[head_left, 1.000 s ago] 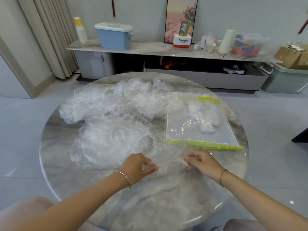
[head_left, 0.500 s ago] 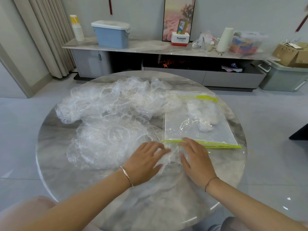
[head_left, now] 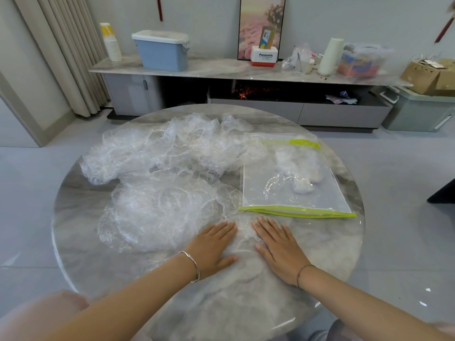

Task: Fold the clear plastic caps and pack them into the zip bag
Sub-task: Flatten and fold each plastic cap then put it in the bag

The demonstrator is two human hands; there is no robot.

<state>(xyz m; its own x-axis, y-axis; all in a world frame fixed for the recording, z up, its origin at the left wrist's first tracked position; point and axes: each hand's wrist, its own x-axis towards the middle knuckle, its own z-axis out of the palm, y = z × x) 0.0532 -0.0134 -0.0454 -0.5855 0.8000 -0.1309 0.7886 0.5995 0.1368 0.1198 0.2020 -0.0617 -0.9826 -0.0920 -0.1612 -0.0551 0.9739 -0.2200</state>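
Note:
A clear plastic cap (head_left: 243, 238) lies flat on the round marble table (head_left: 81, 262) near the front edge. My left hand (head_left: 211, 247) and my right hand (head_left: 280, 247) press on it side by side, palms down, fingers straight. Just beyond my right fingertips lies the zip bag (head_left: 290, 190), clear with green strips, holding a few folded caps (head_left: 299, 166). A loose heap of clear caps (head_left: 162, 153) covers the left and far part of the table, with a flatter stack (head_left: 162, 212) just left of my left hand.
Behind the table runs a low cabinet (head_left: 221, 70) with a blue bin (head_left: 161, 52), paper cups, a white box and a roll. Storage tubs and cardboard boxes (head_left: 426, 94) stand at the right. Curtains hang at the left.
Both hands went from pinching the cap's edges near the table's front to lying flat on it, side by side, then slid back slightly towards me while pressing it down.

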